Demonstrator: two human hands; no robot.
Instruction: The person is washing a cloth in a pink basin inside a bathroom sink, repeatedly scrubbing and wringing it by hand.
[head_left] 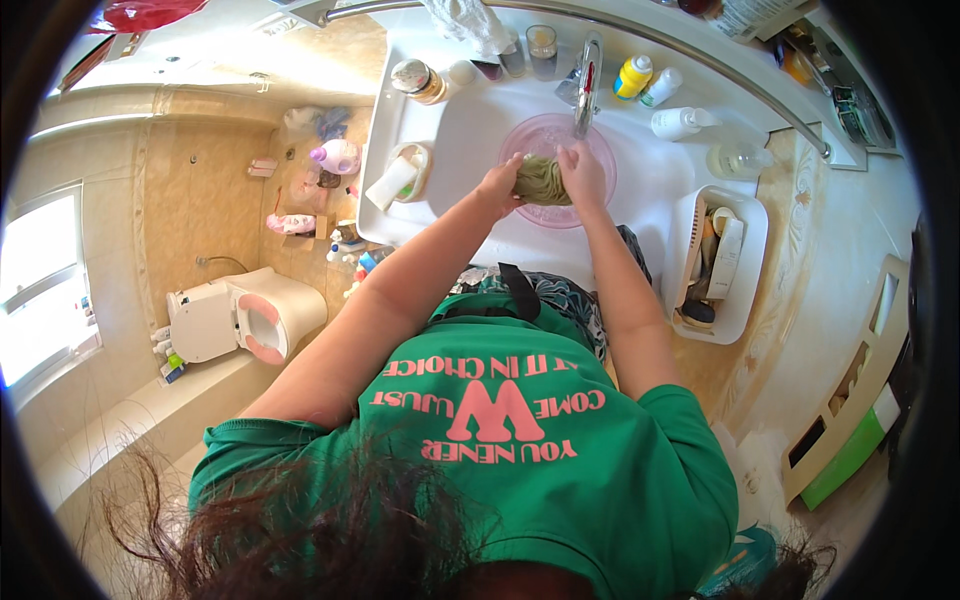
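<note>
An olive-green cloth (pixel 541 183), bunched up and folded, is held between my two hands over a translucent pink basin (pixel 604 150) in the white sink (pixel 468 130). My left hand (pixel 500 185) grips its left end. At the right end, the fingers of my right hand (pixel 582 174) are closed on the cloth, just below the spout of the chrome faucet (pixel 588 85). Water seems to run from the spout into the basin. The fingertips are partly hidden by the cloth.
Bottles stand along the sink's back, among them a yellow bottle (pixel 632 77) and a white pump bottle (pixel 680 123). Left are a lidded jar (pixel 418 82) and a soap container (pixel 405 178). A white plastic basket (pixel 750 250) is at right, a toilet (pixel 285 305) at left.
</note>
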